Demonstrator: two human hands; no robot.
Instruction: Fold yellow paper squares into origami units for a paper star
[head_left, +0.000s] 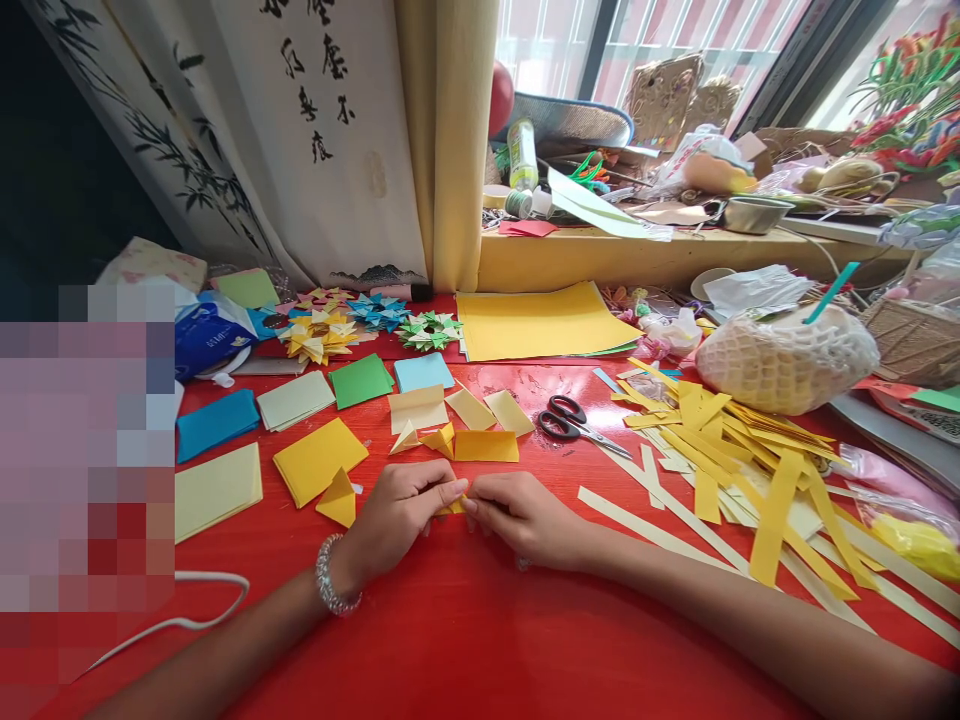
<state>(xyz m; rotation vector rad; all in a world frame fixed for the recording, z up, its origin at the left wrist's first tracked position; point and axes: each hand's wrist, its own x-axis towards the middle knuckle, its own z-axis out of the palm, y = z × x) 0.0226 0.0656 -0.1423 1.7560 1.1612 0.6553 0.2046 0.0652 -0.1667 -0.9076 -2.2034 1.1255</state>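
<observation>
My left hand (411,503) and my right hand (517,512) meet over the red table, both closed on a small piece of yellow folded paper (451,507). Most of that piece is hidden behind my fingers. Just beyond lie a folded orange-yellow paper strip (486,446), a folded yellow piece (439,440) and a cream folded piece (406,438). A yellow paper triangle (337,498) rests beside my left hand. Past my right hand, black-handled scissors (574,424) lie with their blades pointing right.
Stacks of coloured paper, one yellow (320,460) and one blue (217,425), lie at left. Folded paper stars (319,335) sit behind them near large yellow sheets (544,322). Cut paper strips (720,460) heap at right, by a fruit in foam netting (787,358).
</observation>
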